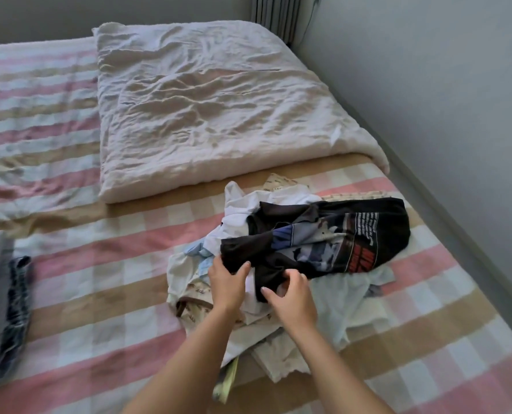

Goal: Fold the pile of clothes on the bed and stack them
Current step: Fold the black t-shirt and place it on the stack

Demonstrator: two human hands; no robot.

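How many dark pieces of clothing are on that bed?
2. A black printed T-shirt lies atop the pale pile, gripped by the left hand and right hand; a dark checked garment lies near the left edge of the bed. Others may hide under the pile.

Single head-worn wide-angle view, forward and down across the bed (99, 264), close above it.

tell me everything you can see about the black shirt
The black shirt is a soft, crumpled tee with a blue-grey picture print and red and white lettering. It lies unfolded, print side up, on top of the pile of pale clothes on the bed. The left hand and right hand both pinch its near edge.
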